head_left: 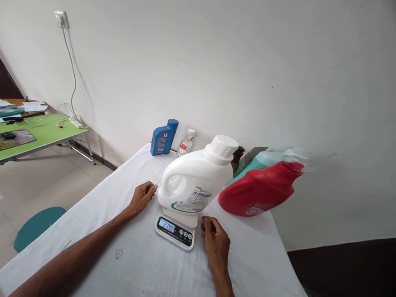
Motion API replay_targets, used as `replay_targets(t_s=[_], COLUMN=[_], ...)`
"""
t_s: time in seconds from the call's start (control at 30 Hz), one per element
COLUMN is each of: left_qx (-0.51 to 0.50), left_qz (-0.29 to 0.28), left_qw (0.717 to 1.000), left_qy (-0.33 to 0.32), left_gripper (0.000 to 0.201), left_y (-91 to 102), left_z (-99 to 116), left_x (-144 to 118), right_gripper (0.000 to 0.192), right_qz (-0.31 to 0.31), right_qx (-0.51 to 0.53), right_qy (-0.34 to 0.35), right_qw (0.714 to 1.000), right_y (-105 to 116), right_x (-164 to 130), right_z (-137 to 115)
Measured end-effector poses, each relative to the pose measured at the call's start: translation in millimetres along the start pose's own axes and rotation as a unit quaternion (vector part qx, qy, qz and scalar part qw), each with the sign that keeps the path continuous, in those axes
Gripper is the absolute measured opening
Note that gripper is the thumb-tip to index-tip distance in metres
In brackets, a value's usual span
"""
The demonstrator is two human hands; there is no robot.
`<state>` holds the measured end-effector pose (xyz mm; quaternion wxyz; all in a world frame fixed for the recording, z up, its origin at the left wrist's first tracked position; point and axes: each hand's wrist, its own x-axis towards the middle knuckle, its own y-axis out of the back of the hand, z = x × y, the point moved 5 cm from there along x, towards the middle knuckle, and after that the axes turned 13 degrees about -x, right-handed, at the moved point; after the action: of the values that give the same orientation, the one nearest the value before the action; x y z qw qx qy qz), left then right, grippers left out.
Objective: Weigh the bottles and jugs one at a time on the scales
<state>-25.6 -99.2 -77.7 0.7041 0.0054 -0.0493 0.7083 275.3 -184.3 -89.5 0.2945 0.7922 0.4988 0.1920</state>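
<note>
You're weighing the white jug (192, 181), which is standing upright on the scale (177, 229). Your left hand (141, 197) and right hand (216, 243) are resting loosely curled, holding nothing, on the cloth either side of the scale. Keep them off it while the display is settling.

Blue bottle (164, 137), small clear bottle (185, 143), red jug (260, 189), green table (46, 132)

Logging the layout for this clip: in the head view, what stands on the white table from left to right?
Blue bottle → small clear bottle → white detergent jug on the scale → red jug.
</note>
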Motion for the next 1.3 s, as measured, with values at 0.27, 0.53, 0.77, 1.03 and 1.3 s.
replay_targets(t_s=[0.27, 0.53, 0.77, 1.03, 1.3], left_qx=[0.014, 0.025, 0.050, 0.011, 0.011], left_qz=[-0.001, -0.002, -0.003, 0.006, 0.062], left_qw=[1.000, 1.000, 0.999, 1.000, 0.976], left_qy=[0.001, 0.009, 0.006, -0.004, -0.207], left_gripper=[0.046, 0.044, 0.046, 0.050, 0.053], left_y=[-0.3, -0.1, 2.1, 3.6, -6.2], left_z=[-0.2, 1.5, 3.9, 7.7, 96.2], left_x=[-0.9, -0.7, 0.8, 0.7, -4.4], right_gripper=[0.050, 0.049, 0.048, 0.046, 0.041], right_qz=[0.006, 0.017, 0.021, 0.023, 0.008], right_qx=[-0.005, -0.015, -0.008, 0.011, 0.050], right_qy=[0.008, 0.031, 0.020, 0.009, 0.006], right_qw=[1.000, 0.999, 1.000, 1.000, 0.999], right_y=[0.3, -2.0, -2.3, -1.7, -2.1], right_x=[0.1, 2.2, 0.4, 1.6, -0.1], right_z=[-1.8, 4.0, -1.6, -4.3, -11.4])
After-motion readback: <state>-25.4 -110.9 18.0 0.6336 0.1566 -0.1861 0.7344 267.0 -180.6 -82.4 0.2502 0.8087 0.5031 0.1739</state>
